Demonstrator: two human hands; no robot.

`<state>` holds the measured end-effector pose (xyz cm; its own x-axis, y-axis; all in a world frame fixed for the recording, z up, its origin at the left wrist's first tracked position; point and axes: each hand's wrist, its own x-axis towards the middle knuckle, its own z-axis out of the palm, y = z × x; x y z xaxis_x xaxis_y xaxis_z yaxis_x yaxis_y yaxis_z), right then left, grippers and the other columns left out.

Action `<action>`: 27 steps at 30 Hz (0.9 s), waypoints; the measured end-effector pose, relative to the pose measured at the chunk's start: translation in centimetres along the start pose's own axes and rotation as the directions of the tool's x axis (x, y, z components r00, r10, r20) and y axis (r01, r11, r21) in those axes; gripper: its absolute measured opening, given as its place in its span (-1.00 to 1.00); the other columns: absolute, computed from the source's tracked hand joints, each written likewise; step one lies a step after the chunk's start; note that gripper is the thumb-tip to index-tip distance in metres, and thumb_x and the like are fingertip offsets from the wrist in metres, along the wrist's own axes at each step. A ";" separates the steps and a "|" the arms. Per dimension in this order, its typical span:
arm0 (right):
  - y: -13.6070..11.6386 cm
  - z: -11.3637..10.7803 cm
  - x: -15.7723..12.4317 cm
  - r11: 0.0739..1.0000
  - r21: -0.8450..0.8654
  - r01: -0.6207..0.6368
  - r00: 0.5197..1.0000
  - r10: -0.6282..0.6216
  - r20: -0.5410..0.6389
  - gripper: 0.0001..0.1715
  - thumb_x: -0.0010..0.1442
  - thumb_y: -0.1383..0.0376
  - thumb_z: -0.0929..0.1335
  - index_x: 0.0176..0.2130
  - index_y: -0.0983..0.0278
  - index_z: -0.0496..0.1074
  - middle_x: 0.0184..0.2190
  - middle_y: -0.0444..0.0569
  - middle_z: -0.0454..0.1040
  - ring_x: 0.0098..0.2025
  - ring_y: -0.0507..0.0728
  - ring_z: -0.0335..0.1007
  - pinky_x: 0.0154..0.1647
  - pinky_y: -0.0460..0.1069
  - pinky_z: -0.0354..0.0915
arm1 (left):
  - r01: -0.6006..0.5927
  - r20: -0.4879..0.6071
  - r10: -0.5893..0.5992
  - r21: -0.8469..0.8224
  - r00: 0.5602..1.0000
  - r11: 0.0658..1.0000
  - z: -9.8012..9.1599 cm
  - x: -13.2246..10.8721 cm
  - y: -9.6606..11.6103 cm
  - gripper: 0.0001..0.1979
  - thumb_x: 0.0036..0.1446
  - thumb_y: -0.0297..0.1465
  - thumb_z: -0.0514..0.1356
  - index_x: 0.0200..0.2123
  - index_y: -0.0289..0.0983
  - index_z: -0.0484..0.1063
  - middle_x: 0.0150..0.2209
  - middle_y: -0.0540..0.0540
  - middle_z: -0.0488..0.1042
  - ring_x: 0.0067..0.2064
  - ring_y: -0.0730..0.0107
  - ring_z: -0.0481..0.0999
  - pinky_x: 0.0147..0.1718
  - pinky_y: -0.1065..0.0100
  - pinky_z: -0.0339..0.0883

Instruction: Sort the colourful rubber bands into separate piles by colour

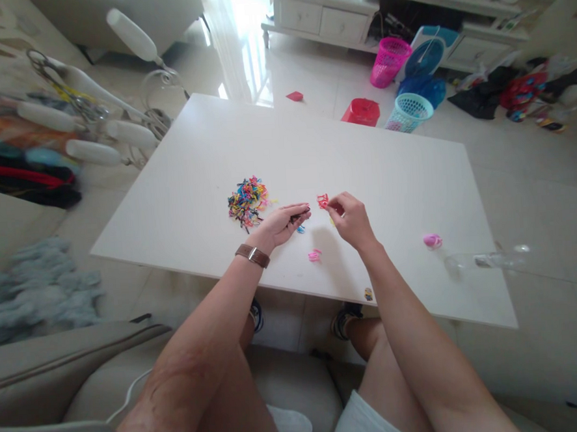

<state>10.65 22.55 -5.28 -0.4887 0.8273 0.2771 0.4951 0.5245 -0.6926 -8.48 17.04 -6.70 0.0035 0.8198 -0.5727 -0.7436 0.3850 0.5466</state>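
A white table (399,189) spreads beneath the fingers of both hands and reaches far beyond them on every side. Well ahead of the fingers, on the floor past the table, stand a white cabinet (300,16), a pink basket (389,63) and a light blue basket (406,114), the baskets off to the right. A clear bottle (496,259) lies well right of the right fingers, near the table's end; a greyish patch midway along it is too blurred to read.

The left hand (283,224) is turned palm inward, its fingers extended close together and curved slightly around dark pieces (295,217). A brown strap (253,255) circles the wrist behind. The right hand (351,218) has thumb and fingers drawn narrowly together at the near edge of a red cluster (322,201); whether they grip a piece I cannot tell.

Left of the left fingers lies a mixed-colour heap (247,202) of small pieces, the biggest gathering on the table. A purple item (433,240) sits well right of the right fingers. Nearer the body, between the two sets of fingers, is a pink cluster (314,255). Blue pieces (301,229) lie just below the left fingertips. A small yellow-and-blue figure (368,294) marks the table's near edge, nearer the body than the right fingers.
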 end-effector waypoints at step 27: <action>1.0 2.8 -3.0 0.980 -0.184 -0.081 0.648 0.192 0.737 -0.90 0.15 0.43 0.45 -0.41 0.30 0.51 -0.49 -0.14 0.47 -0.44 0.00 0.26 -0.39 -0.10 0.08 | 0.017 -0.022 -0.012 0.275 1.000 0.961 -0.3 -0.7 0.3 -0.85 0.17 -0.68 0.30 -0.43 -0.44 0.57 -0.35 -0.19 0.58 -0.32 0.48 0.58 -0.07 0.38 0.49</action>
<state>10.57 19.96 -8.68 -0.7511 0.4880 -0.4446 0.6567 0.4833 -0.5789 -8.87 16.43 -6.33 -0.0027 0.8056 -0.5924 -0.5311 0.5008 0.6835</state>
